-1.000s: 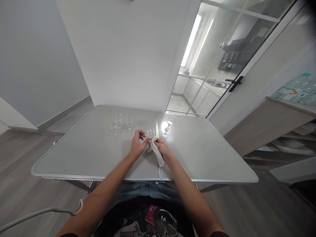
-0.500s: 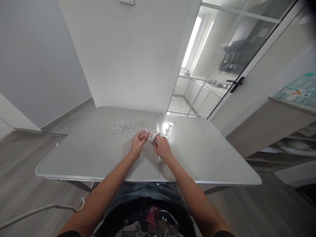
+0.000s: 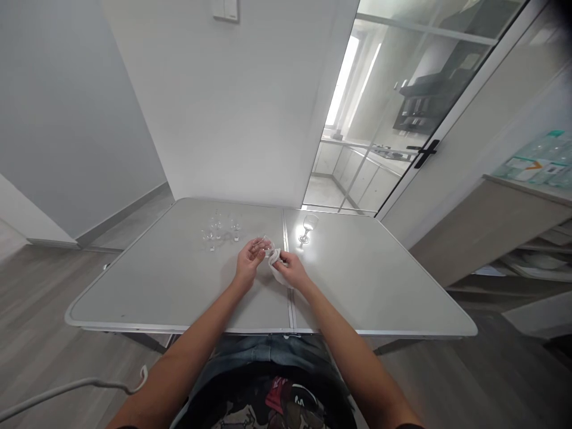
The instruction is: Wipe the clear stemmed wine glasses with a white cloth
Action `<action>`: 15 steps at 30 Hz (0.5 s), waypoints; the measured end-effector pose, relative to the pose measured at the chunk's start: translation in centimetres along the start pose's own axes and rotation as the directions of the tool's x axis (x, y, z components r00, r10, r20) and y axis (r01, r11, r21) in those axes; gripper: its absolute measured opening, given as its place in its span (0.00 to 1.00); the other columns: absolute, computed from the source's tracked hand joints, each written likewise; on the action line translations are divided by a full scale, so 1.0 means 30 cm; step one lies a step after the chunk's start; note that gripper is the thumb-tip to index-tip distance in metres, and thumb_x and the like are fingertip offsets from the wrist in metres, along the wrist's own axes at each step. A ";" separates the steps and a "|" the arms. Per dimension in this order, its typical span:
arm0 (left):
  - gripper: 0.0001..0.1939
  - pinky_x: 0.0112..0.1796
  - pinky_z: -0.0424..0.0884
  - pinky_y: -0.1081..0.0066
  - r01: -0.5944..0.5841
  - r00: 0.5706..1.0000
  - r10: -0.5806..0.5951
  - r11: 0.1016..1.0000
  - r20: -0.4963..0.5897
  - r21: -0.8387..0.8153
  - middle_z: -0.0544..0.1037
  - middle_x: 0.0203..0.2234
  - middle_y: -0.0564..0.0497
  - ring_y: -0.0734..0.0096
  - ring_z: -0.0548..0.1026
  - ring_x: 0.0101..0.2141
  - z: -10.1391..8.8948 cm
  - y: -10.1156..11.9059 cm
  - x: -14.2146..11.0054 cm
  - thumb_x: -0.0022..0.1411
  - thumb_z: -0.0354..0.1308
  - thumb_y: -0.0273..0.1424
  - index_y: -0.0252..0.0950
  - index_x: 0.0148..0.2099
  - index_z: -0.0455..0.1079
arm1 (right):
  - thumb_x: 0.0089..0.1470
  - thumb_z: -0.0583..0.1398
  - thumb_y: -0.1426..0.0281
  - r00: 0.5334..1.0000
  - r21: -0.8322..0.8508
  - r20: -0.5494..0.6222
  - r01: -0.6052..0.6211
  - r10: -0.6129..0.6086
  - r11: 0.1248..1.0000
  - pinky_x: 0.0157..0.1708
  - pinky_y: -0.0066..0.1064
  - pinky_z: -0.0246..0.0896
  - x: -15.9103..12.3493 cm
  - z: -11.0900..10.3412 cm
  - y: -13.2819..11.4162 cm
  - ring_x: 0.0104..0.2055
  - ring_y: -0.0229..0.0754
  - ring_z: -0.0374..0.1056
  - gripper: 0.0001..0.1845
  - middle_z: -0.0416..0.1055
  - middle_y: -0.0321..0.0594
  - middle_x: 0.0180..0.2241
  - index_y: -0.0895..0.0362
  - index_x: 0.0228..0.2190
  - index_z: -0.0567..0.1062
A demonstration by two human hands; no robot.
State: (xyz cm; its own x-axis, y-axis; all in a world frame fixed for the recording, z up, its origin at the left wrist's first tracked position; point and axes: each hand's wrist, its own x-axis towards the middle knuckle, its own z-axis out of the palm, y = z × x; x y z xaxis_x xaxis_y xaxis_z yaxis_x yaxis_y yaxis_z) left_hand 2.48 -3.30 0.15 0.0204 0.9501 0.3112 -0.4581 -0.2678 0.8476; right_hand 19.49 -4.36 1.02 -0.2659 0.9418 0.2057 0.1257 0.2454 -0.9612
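Over the middle of the table, my left hand is closed around the bowl of a clear wine glass, which lies tilted with its foot end toward the right. My right hand pinches a white cloth that wraps the glass near its stem and foot. The cloth and fingers hide that end of the glass. Another wine glass stands upright beyond my right hand. On the left, a group of 3 clear glasses stands on the table.
The grey folding table has a metal seam down its middle and stands against a white wall. At the right are a glass-paned door and a shelf with plastic bottles. A white cable hangs at lower left.
The glass in my left hand has turned from more upright to tilted sideways. My right hand has shifted the cloth around its stem end, and the cloth hangs down again now.
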 end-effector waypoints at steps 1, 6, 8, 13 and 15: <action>0.28 0.53 0.71 0.56 -0.011 1.000 0.011 1.000 0.000 0.013 0.78 0.51 0.38 0.55 0.78 0.50 -0.002 -0.001 -0.001 0.55 0.70 0.41 0.36 0.55 0.69 | 0.52 0.62 0.60 0.992 -0.147 -0.081 0.085 -0.098 0.985 0.35 0.31 0.59 -0.005 0.008 0.000 0.33 0.41 0.64 0.12 0.68 0.37 0.27 0.56 0.29 0.72; 0.27 0.53 0.71 0.55 -0.036 0.999 0.036 0.999 0.013 0.014 0.79 0.50 0.37 0.55 0.79 0.48 -0.008 0.001 0.000 0.57 0.68 0.42 0.36 0.55 0.69 | 0.51 0.63 0.62 0.993 -0.098 -0.098 0.049 -0.059 0.994 0.35 0.32 0.59 -0.008 0.024 0.000 0.33 0.42 0.64 0.10 0.69 0.38 0.27 0.56 0.29 0.72; 0.26 0.52 0.71 0.54 -0.029 0.999 0.029 1.000 0.031 0.004 0.79 0.50 0.37 0.55 0.79 0.47 -0.007 0.006 0.003 0.58 0.67 0.43 0.35 0.55 0.70 | 0.50 0.63 0.59 0.988 0.241 0.094 -0.141 0.122 0.960 0.34 0.33 0.62 0.000 0.016 0.003 0.29 0.41 0.65 0.14 0.71 0.39 0.28 0.57 0.32 0.74; 0.28 0.52 0.71 0.54 -0.053 0.997 0.053 0.999 0.055 -0.006 0.79 0.51 0.36 0.53 0.79 0.48 0.000 0.014 0.005 0.58 0.67 0.45 0.35 0.56 0.70 | 0.48 0.65 0.57 0.945 0.459 0.237 -0.314 0.226 0.831 0.35 0.35 0.65 0.003 -0.002 -0.001 0.29 0.41 0.68 0.19 0.73 0.41 0.29 0.59 0.35 0.75; 0.28 0.52 0.71 0.54 -0.075 0.997 0.073 0.997 0.035 0.034 0.78 0.51 0.37 0.53 0.78 0.49 0.001 0.016 0.003 0.58 0.67 0.44 0.35 0.56 0.69 | 0.50 0.64 0.58 0.987 0.242 0.082 -0.152 0.136 0.958 0.35 0.33 0.63 -0.003 0.000 -0.008 0.31 0.41 0.67 0.16 0.72 0.39 0.30 0.58 0.35 0.75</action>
State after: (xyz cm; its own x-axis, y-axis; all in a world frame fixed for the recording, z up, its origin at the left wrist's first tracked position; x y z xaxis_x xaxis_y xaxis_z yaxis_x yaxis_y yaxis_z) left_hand 2.28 -3.36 0.60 0.0179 0.9217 0.3876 -0.4276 -0.3433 0.8362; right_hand 19.47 -4.51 1.24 -0.3233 0.9446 0.0572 -0.0705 0.0363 -0.9969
